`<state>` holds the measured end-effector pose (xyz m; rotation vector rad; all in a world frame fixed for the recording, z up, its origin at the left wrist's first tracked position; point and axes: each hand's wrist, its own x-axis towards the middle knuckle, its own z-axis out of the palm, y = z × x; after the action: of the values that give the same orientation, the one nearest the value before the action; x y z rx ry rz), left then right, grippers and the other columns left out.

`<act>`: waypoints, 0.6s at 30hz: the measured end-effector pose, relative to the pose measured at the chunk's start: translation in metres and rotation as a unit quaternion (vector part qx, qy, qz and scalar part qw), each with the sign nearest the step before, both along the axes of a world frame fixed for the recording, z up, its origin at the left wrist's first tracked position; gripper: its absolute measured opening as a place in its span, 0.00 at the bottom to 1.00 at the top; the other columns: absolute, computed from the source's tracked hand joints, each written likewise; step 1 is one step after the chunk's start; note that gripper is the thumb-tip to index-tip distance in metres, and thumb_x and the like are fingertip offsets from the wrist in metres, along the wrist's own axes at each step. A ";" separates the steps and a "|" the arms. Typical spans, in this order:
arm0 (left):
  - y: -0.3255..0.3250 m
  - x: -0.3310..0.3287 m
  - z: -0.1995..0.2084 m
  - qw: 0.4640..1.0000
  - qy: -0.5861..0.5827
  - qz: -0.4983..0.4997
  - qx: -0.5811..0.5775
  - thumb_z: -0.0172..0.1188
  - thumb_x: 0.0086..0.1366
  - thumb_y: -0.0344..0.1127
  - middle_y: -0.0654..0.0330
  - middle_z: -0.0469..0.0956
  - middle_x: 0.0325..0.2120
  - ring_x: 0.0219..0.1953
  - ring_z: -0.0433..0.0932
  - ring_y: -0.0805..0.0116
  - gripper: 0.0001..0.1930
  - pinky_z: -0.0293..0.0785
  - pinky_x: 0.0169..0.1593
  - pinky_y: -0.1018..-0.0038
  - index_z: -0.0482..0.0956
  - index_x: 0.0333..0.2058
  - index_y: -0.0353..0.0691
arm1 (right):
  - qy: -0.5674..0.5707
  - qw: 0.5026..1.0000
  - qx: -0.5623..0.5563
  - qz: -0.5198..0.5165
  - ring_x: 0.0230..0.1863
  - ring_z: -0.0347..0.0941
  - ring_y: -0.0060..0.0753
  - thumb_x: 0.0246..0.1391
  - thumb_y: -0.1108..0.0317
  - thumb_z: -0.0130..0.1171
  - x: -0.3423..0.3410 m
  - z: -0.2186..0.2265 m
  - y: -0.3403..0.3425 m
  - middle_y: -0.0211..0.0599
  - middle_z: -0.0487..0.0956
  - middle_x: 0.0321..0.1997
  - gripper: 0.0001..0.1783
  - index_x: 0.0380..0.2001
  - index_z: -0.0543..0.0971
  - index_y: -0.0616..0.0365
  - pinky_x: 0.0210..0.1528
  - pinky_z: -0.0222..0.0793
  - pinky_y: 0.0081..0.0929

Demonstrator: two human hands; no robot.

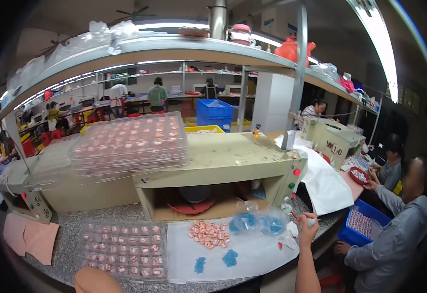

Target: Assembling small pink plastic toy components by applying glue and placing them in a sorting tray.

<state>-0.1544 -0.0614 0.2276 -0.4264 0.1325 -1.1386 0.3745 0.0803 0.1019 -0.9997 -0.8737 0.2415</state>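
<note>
My right hand (308,229) is raised at the right edge of the white sheet, its fingers closed around a small white object (311,222) that I cannot fully make out. A thin red tip shows beside it. On the white sheet (189,263) lie a heap of small pink pieces (209,234) and two little piles of blue bits, one left (200,265) and one right (230,258). Clear plastic bags with blue contents (260,222) rest behind them. At the lower left a bare part of my arm (97,281) shows; my left hand is out of sight.
A clear compartment tray (123,251) of pink pieces lies left of the sheet. Stacked filled trays (130,144) stand on the beige machine (223,151), whose opening holds a red dish (190,207). At right, a co-worker (394,234) sits by a blue crate (365,224).
</note>
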 end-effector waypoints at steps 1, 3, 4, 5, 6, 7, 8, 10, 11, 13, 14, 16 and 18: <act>-0.012 -0.019 -0.019 0.999 0.001 -0.028 -0.019 0.46 0.52 0.28 0.45 0.65 0.42 0.44 0.65 0.52 0.16 0.61 0.47 0.62 0.62 0.40 0.26 | 0.002 1.000 0.002 0.001 0.24 0.69 0.21 0.44 0.74 0.52 -0.008 -0.001 -0.007 0.33 0.70 0.24 0.05 0.26 0.69 0.62 0.24 0.68 0.17; -0.026 -0.048 -0.056 0.994 0.004 -0.089 -0.058 0.46 0.52 0.29 0.46 0.65 0.41 0.43 0.65 0.52 0.16 0.61 0.47 0.62 0.62 0.40 0.28 | 0.004 1.000 0.002 0.000 0.24 0.69 0.21 0.44 0.74 0.52 -0.019 0.003 -0.015 0.33 0.70 0.24 0.05 0.26 0.69 0.62 0.24 0.68 0.17; -0.030 -0.063 -0.075 0.990 0.004 -0.121 -0.078 0.46 0.52 0.29 0.46 0.65 0.41 0.43 0.65 0.52 0.16 0.61 0.47 0.62 0.62 0.40 0.28 | 0.002 1.000 0.003 -0.003 0.24 0.69 0.22 0.44 0.74 0.52 -0.025 0.006 -0.017 0.33 0.70 0.24 0.05 0.26 0.69 0.62 0.24 0.69 0.17; -0.045 -0.070 -0.078 0.986 0.010 -0.136 -0.096 0.46 0.53 0.29 0.47 0.65 0.41 0.43 0.65 0.52 0.15 0.61 0.47 0.62 0.62 0.40 0.29 | 0.011 1.000 0.006 0.010 0.24 0.69 0.22 0.44 0.74 0.52 -0.034 0.010 -0.014 0.33 0.70 0.24 0.05 0.26 0.69 0.62 0.24 0.69 0.17; -0.060 -0.077 -0.083 0.981 0.016 -0.151 -0.118 0.46 0.53 0.29 0.47 0.65 0.40 0.43 0.65 0.52 0.15 0.61 0.47 0.62 0.62 0.40 0.29 | 0.001 0.999 0.010 0.033 0.24 0.69 0.22 0.44 0.74 0.52 -0.044 0.014 -0.012 0.33 0.70 0.23 0.04 0.26 0.69 0.62 0.24 0.68 0.17; -0.073 -0.083 -0.092 0.974 0.015 -0.173 -0.145 0.46 0.53 0.30 0.48 0.65 0.40 0.42 0.65 0.52 0.15 0.60 0.47 0.62 0.62 0.39 0.30 | -0.016 0.999 0.007 0.050 0.23 0.69 0.22 0.45 0.74 0.51 -0.053 0.012 -0.017 0.33 0.70 0.23 0.04 0.26 0.68 0.62 0.24 0.68 0.18; -0.083 -0.091 -0.101 0.965 0.012 -0.193 -0.174 0.46 0.53 0.30 0.48 0.65 0.40 0.42 0.65 0.52 0.15 0.60 0.47 0.62 0.62 0.39 0.31 | -0.032 0.997 0.002 0.069 0.23 0.68 0.22 0.45 0.73 0.51 -0.059 0.010 -0.021 0.33 0.70 0.23 0.04 0.26 0.68 0.61 0.24 0.67 0.18; -0.111 -0.103 -0.122 0.945 -0.003 -0.227 -0.235 0.46 0.53 0.30 0.49 0.65 0.39 0.42 0.65 0.52 0.14 0.60 0.46 0.62 0.62 0.39 0.32 | -0.027 0.996 -0.010 0.084 0.23 0.68 0.22 0.45 0.73 0.51 -0.070 0.001 -0.027 0.33 0.70 0.23 0.04 0.26 0.68 0.61 0.24 0.67 0.18; -0.141 -0.115 -0.143 0.938 -0.027 -0.232 -0.257 0.46 0.53 0.30 0.49 0.65 0.39 0.41 0.65 0.52 0.14 0.60 0.46 0.62 0.62 0.39 0.33 | -0.035 0.994 -0.008 0.104 0.23 0.69 0.22 0.45 0.73 0.51 -0.089 0.003 -0.028 0.33 0.70 0.23 0.04 0.26 0.68 0.61 0.24 0.67 0.18; -0.119 -0.096 -0.168 0.891 -0.050 -0.305 -0.333 0.46 0.54 0.31 0.50 0.65 0.38 0.41 0.65 0.52 0.13 0.60 0.46 0.62 0.62 0.39 0.34 | -0.036 0.995 -0.045 0.078 0.24 0.69 0.22 0.45 0.73 0.51 -0.079 -0.019 -0.037 0.33 0.70 0.23 0.04 0.26 0.68 0.61 0.24 0.67 0.18; -0.118 -0.078 -0.172 0.862 -0.059 -0.335 -0.375 0.46 0.54 0.31 0.50 0.66 0.38 0.41 0.65 0.52 0.13 0.60 0.46 0.62 0.62 0.38 0.35 | -0.018 0.998 -0.039 0.055 0.24 0.68 0.22 0.45 0.73 0.51 -0.072 -0.025 -0.045 0.33 0.70 0.23 0.04 0.26 0.68 0.61 0.24 0.67 0.19; -0.136 -0.047 -0.176 0.816 -0.086 -0.365 -0.439 0.46 0.54 0.32 0.51 0.66 0.37 0.40 0.65 0.52 0.12 0.60 0.46 0.62 0.62 0.38 0.36 | 0.003 0.997 -0.042 0.057 0.24 0.68 0.23 0.45 0.73 0.51 -0.080 -0.028 -0.045 0.33 0.70 0.24 0.04 0.26 0.68 0.61 0.24 0.67 0.19; -0.135 -0.016 -0.179 0.766 -0.109 -0.403 -0.489 0.46 0.54 0.32 0.52 0.66 0.37 0.40 0.65 0.52 0.12 0.59 0.45 0.62 0.62 0.38 0.37 | 0.005 0.998 -0.030 0.047 0.24 0.68 0.23 0.45 0.74 0.50 -0.083 -0.021 -0.037 0.34 0.70 0.24 0.04 0.26 0.68 0.62 0.24 0.68 0.19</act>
<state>-0.1702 -0.1963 0.0488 -1.2367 -0.5839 -2.0805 0.2916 0.0429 0.0807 -1.0133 -0.9098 0.3545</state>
